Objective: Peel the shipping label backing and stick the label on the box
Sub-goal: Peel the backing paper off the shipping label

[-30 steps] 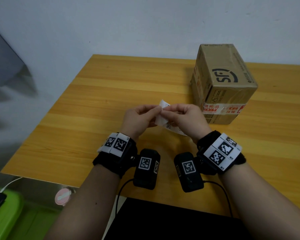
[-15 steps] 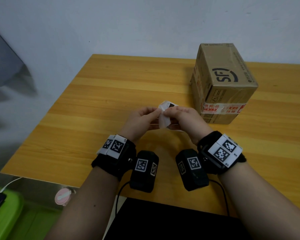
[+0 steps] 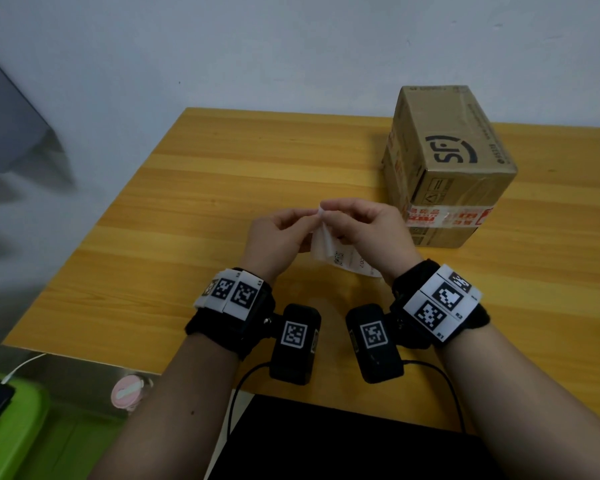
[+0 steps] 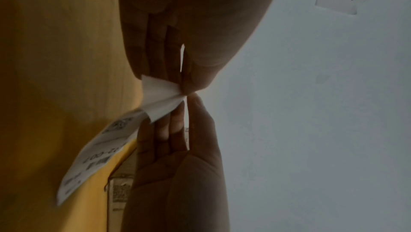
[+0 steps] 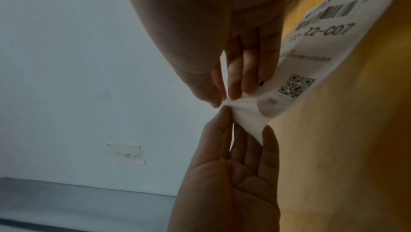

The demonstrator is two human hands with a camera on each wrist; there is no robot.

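At frame centre, above the table point(image 3: 194, 188): your left hand point(image 3: 274, 233) and right hand point(image 3: 371, 233) pinch one label point(image 3: 329, 252) corner together; backing barely started; box point(image 3: 447, 174) upper right, unlabelled.

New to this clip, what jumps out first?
Both hands, left and right, meet above the middle of the table, pinching one corner of a white label that hangs down between them, QR code and barcode showing. Behind the right hand, at the far right of the table, stands a taped cardboard box, nothing stuck on its top yet.
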